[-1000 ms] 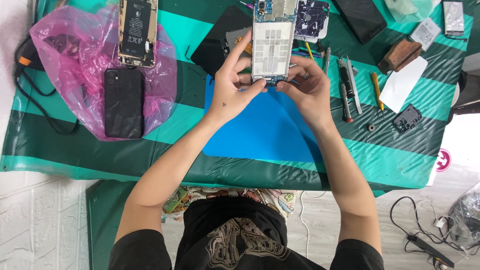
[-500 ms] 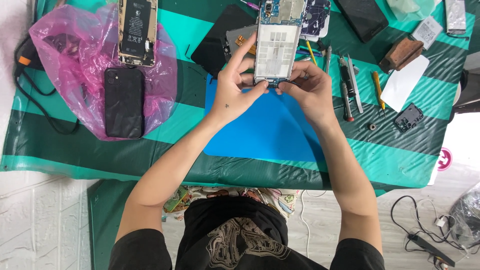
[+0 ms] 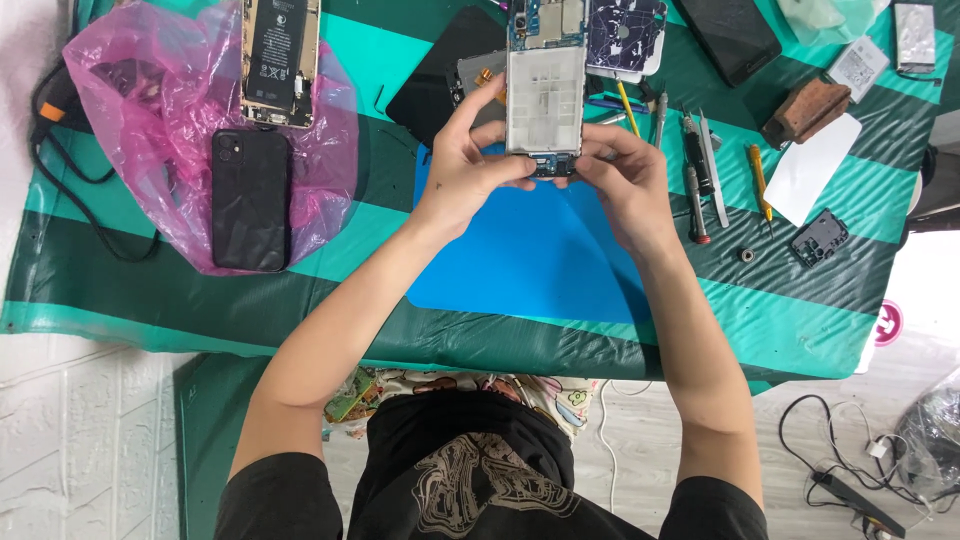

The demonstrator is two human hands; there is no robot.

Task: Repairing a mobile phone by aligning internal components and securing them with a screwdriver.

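A table covered in a green and teal striped cloth (image 3: 300, 300) fills the far part of the view, with pale wood floor and loose cables (image 3: 850, 470) at the near right. A blue work mat (image 3: 520, 260) lies in the middle of the cloth. At the left, a pink plastic bag (image 3: 150, 120) holds a black phone (image 3: 250, 200) and an opened phone with its battery showing (image 3: 280, 55). To the right lie screwdrivers and tweezers (image 3: 700, 175), a white card (image 3: 812, 168) and a brown block (image 3: 805, 110).

The far edge cuts off several phones and parts. The small parts at the near end of the held phone are too fine to make out.

Both hands grip an opened phone frame (image 3: 545, 95) above the far edge of the mat. The left hand (image 3: 465, 165) clasps its left side; the right hand (image 3: 625, 180) pinches its near end. Its long axis runs near to far, with the open back facing up.
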